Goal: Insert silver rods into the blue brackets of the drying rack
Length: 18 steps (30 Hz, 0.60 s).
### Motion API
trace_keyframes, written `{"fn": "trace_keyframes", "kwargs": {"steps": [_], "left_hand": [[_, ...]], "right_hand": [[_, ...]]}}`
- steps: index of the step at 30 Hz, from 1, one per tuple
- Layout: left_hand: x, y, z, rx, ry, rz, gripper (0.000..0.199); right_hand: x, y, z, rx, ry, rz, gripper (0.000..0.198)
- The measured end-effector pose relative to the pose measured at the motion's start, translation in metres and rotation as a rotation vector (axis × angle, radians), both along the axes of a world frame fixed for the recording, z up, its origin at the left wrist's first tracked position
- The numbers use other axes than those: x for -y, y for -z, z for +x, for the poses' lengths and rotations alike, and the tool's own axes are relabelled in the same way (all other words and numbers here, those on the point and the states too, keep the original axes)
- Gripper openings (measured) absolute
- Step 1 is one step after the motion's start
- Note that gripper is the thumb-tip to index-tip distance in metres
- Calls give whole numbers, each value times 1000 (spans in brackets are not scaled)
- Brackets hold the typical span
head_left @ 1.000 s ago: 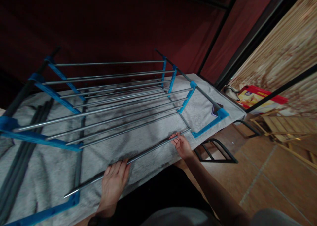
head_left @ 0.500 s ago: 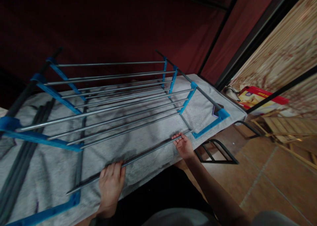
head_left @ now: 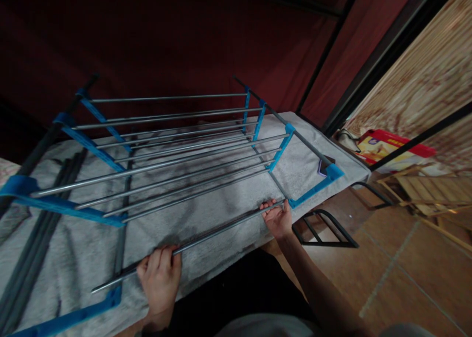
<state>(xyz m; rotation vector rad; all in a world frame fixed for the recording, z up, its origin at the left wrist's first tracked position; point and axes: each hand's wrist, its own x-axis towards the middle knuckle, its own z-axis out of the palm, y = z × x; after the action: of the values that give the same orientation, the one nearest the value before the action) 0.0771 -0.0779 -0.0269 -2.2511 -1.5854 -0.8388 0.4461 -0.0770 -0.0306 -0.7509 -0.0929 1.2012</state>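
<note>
My left hand (head_left: pixel 160 278) is wrapped round a grey metal tube (head_left: pixel 217 231) near its left end, fingers over the top. My right hand (head_left: pixel 278 219) grips the same tube close to its right end, palm partly turned up. That right end is beside the blue plastic bracket (head_left: pixel 313 192) of a rack frame; whether it sits inside the bracket I cannot tell. The left end lies over a dark upright, just above the left blue bracket (head_left: pixel 81 315). Behind the tube, several metal rods (head_left: pixel 177 162) span between blue side pieces of the rack.
Several loose grey tubes (head_left: pixel 44 233) lie at the left on the grey blanket (head_left: pixel 206 204). A phone-like object (head_left: pixel 324 167) rests at the right. A black metal frame (head_left: pixel 326 229) juts out beside the bed; a red-and-yellow box (head_left: pixel 391 147) and wooden slats (head_left: pixel 435 189) stand beyond.
My right hand has moved right along the tube, closer to the right bracket. My left hand has shifted left and slightly down. The whole view has moved a little.
</note>
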Motion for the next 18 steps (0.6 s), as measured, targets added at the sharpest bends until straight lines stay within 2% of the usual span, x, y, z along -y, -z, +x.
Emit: {"fn": "trace_keyframes", "kwargs": {"steps": [3, 7, 18], "left_hand": [[1, 1, -2, 16, -52, -13, 8], [1, 3, -6, 16, -53, -62, 10], [-3, 1, -26, -87, 26, -119, 15]], "right_hand": [[-1, 1, 1, -21, 17, -9, 39], [-1, 0, 4, -36, 32, -6, 40], [5, -10, 5, -357, 24, 61, 40]]}}
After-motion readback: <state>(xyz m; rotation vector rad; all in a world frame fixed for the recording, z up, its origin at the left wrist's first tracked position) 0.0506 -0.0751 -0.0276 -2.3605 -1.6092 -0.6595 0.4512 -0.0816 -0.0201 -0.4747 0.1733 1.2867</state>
